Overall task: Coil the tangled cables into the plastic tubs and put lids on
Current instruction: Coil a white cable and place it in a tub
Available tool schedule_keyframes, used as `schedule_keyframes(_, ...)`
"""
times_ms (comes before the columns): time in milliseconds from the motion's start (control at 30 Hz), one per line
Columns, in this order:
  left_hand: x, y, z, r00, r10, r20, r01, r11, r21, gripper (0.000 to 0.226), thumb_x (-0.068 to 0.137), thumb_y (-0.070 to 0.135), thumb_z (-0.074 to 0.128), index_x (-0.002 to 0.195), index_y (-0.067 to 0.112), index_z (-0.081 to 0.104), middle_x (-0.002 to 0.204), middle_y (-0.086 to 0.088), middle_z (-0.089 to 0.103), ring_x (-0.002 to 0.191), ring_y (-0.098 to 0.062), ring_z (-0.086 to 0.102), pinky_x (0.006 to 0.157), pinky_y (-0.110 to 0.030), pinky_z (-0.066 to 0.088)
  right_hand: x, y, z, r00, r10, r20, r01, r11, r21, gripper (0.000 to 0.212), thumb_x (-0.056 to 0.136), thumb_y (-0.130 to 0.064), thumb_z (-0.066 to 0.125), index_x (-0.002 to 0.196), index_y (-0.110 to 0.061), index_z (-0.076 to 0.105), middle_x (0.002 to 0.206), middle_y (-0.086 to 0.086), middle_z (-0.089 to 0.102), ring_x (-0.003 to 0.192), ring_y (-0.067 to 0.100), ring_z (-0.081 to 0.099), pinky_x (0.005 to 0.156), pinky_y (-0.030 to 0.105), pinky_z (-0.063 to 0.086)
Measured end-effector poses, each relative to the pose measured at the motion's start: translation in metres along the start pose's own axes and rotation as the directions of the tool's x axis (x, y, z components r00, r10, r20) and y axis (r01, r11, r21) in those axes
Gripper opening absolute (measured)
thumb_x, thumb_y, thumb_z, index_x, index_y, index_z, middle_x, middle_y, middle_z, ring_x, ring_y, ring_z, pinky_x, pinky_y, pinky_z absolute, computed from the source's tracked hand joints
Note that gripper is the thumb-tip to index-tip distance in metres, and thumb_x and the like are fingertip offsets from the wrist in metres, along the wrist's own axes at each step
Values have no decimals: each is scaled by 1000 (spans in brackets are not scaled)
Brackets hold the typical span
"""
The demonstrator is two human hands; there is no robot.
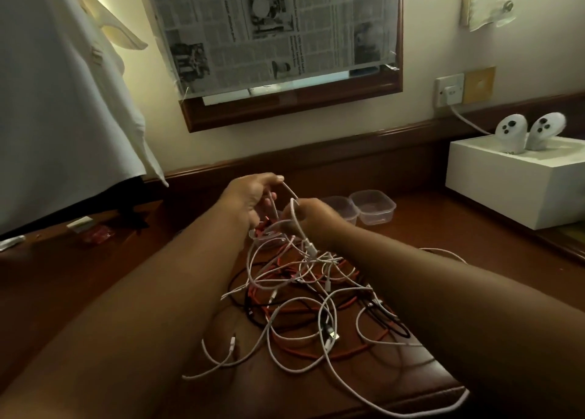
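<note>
A tangle of white, red and black cables (304,295) lies spread on the dark wooden desk (126,276) in front of me. My left hand (250,197) pinches a white cable (289,193) at its fingertips, lifted above the pile. My right hand (311,217) grips the same white cable a little lower, fingers curled round it. Behind my right hand stand two clear plastic tubs (373,206) side by side, without lids; one is partly hidden by the hand. No lids are in sight.
A white box (506,184) carrying two white controllers (528,132) sits at the right, plugged to a wall socket (449,91). A white cloth (63,102) hangs at the left. A small red packet (98,235) lies at the left of the desk.
</note>
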State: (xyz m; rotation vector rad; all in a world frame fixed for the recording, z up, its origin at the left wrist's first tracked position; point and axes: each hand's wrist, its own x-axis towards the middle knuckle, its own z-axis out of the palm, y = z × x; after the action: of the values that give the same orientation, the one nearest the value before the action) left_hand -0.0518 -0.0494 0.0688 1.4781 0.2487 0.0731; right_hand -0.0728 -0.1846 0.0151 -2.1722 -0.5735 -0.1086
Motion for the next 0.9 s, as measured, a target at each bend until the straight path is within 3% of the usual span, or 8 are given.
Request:
schedule_keyframes(100, -8, 1, 3, 997, 55, 63, -50, 996, -73, 18, 86, 14, 73, 74, 14, 59, 62, 2, 47, 49, -5, 46, 41, -12, 39, 7, -2, 0, 997, 61, -46, -61, 998, -6, 12, 94, -28, 65, 83, -22, 62, 81, -1, 65, 71, 13, 61, 63, 29, 48)
schedule_keyframes(200, -11, -10, 0, 989, 142, 40, -125, 949, -289, 8, 91, 20, 69, 92, 13, 65, 72, -1, 54, 66, -11, 57, 66, -23, 53, 11, -3, -4, 996, 35, -79, -33, 999, 15, 11, 96, -23, 62, 88, -16, 65, 80, 1, 66, 69, 11, 64, 61, 28, 51)
schedule_keyframes(267, -8, -26, -3, 983, 163, -82, -181, 932, -314, 10, 98, 15, 55, 100, 16, 65, 84, -3, 58, 76, -15, 59, 72, -27, 53, 13, -2, -7, 987, 64, -148, -33, 979, 203, 20, 97, -18, 60, 78, -16, 62, 66, -4, 60, 52, 0, 57, 53, 18, 46)
schedule_keyframes(333, -6, -45, -8, 981, 123, -148, -159, 953, -258, 25, 99, 5, 41, 108, 15, 62, 90, -4, 60, 76, -15, 59, 69, -27, 50, 17, 1, -10, 968, 134, -210, -32, 903, 429, 24, 98, -16, 58, 74, -14, 62, 56, -7, 53, 45, 4, 49, 50, 22, 42)
schedule_keyframes(467, -8, -82, -12, 980, 99, 172, -60, 974, -217, 28, 93, 4, 47, 114, 14, 63, 99, -6, 69, 83, -20, 64, 81, -37, 51, 25, 6, -17, 951, 226, -212, 9, 665, 746, 28, 102, -16, 50, 79, -8, 65, 59, 4, 52, 46, 12, 45, 49, 28, 40)
schedule_keyframes(600, -15, -100, 0, 902, 169, 398, -225, 969, 99, 29, 96, 27, 56, 123, 26, 63, 105, -1, 71, 86, -14, 64, 74, -32, 48, 24, -3, -26, 963, 236, -128, -8, 503, 864, 30, 105, -16, 43, 83, -5, 59, 70, 7, 56, 51, 11, 49, 50, 25, 46)
schedule_keyframes(767, -17, -97, 13, 888, 309, 341, -394, 894, 215, 19, 102, 25, 48, 107, 17, 65, 89, -2, 66, 75, -10, 63, 61, -20, 49, 19, -4, -38, 975, 199, -103, -35, 587, 809, 25, 104, -20, 48, 91, -8, 65, 81, 6, 64, 67, 13, 60, 58, 25, 55)
schedule_keyframes(900, -17, -86, 18, 931, 298, 210, -327, 938, 116, 25, 102, 18, 43, 106, 4, 64, 87, -2, 64, 75, -12, 62, 64, -26, 46, 18, 2, -44, 975, 208, -81, -47, 546, 836, 22, 102, -19, 50, 94, -7, 67, 84, 7, 67, 71, 15, 63, 64, 29, 57)
